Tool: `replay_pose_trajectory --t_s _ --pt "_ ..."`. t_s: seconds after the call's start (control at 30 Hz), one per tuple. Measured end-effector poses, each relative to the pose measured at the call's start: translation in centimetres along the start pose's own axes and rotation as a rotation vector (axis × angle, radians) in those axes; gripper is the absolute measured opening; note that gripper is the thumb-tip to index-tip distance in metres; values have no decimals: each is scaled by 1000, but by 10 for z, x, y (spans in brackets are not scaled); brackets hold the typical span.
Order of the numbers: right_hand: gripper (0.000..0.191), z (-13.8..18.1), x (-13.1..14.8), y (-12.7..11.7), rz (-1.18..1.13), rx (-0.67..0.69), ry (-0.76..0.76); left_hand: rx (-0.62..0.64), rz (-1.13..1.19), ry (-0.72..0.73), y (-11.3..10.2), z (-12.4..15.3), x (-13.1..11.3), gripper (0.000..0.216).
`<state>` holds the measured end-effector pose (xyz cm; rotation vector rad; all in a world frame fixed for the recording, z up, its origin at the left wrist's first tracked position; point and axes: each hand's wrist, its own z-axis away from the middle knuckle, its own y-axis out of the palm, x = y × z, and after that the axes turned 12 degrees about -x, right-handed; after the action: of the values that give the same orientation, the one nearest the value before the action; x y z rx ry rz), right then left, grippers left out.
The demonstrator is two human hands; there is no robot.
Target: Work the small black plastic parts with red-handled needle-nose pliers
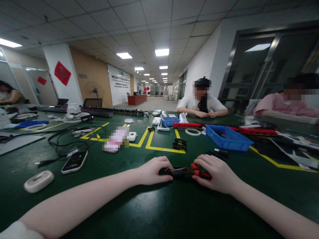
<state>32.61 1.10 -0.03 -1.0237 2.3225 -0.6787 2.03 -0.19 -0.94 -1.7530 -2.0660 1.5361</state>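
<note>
My left hand rests on the green table, fingers curled round a small black part that I cannot name, held against the jaws of a pair of pliers. My right hand is closed on the pliers, which have red and black handles and lie low over the table between both hands. The handles disappear under my right fingers. A few small black parts lie just beyond my hands inside a yellow-taped square.
A blue bin stands to the right front, a smaller blue bin further back. A phone, a white oval device and black cables lie at left. Two people sit across the table, another at far left.
</note>
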Motion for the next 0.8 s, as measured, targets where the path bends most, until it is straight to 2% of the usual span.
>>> replay_pose_trajectory --t_s 0.5,0.8 --pt "34 -4 3 -3 27 -37 -64 -11 -17 15 2 1 2 18" --pt "32 -4 3 -3 7 12 -32 0 -17 4 0 1 0 19"
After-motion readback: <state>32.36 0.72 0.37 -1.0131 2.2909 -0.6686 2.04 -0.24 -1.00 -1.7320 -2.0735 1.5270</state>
